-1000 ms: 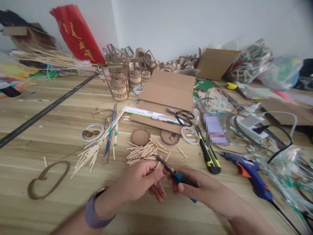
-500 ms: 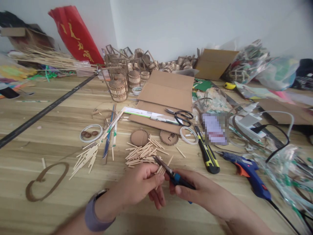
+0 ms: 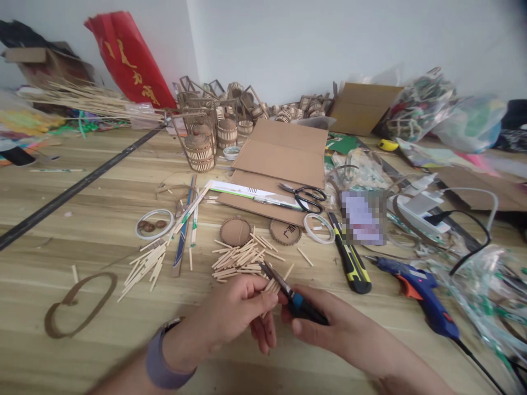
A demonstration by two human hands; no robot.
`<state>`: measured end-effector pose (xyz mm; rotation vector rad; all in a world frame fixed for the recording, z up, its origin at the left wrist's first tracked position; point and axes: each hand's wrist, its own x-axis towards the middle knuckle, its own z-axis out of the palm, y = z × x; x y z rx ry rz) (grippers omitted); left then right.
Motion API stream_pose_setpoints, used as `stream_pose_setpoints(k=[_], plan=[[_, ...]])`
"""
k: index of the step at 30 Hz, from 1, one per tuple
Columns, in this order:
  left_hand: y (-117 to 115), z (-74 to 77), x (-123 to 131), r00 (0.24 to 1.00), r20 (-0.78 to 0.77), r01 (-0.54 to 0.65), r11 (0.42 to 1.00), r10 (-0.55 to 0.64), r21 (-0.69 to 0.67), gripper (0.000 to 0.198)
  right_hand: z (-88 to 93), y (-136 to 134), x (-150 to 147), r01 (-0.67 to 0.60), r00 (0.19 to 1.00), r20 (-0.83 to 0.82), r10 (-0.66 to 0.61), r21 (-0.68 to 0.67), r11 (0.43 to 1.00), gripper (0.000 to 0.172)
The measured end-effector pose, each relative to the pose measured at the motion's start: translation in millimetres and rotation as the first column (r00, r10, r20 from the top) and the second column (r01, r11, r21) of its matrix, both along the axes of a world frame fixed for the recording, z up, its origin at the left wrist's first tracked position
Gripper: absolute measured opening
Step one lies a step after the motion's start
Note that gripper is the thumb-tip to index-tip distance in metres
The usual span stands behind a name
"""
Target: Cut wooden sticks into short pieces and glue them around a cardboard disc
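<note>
My left hand [image 3: 234,312] is closed on a small bunch of short wooden sticks [image 3: 270,285] near the table's front edge. My right hand [image 3: 329,326] grips blue-handled pliers [image 3: 288,294], whose jaws point up-left and touch the held sticks. Just beyond the hands lies a pile of short sticks [image 3: 241,259]. Two round cardboard discs [image 3: 235,231] sit behind that pile.
A second stick pile [image 3: 144,266] lies to the left, near a tape ring [image 3: 155,223] and a cardboard loop [image 3: 78,302]. A yellow-black utility knife [image 3: 349,258], blue glue gun [image 3: 415,285], scissors [image 3: 307,197], flat cardboard [image 3: 284,151] and small stick baskets [image 3: 201,148] crowd the middle and right.
Both hands have stayed together and shifted very slightly toward me. The pliers still rest against the held sticks.
</note>
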<state>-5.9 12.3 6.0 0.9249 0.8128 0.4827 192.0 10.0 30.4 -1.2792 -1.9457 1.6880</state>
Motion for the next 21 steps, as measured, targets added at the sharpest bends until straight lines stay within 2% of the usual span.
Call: stream_pose_setpoints(k=[5,11,15,21], plan=[[0,0.6,1,1.000,-0.001,0.015,1.000,-0.015,0.014,0.059,1.4,0,-2,0.017,1.000,-0.005,-0.017,0.008,1.000,0.032],[0,-0.9,1,1.000,-0.015,0.026,0.999,-0.025,0.031,0.059,1.5,-2,-4,0.019,0.991,0.135,-0.022,0.029,0.999,0.020],[-1,-1.5,0,0.999,-0.024,0.035,0.998,-0.034,0.042,0.058,0.4,-5,-6,0.020,0.986,0.163,-0.026,0.040,0.999,0.017],[0,-1.5,-2,0.999,-0.037,0.035,0.998,-0.033,0.051,0.058,-6.4,-8,-11,0.039,0.980,0.187,-0.066,0.141,0.989,0.008]])
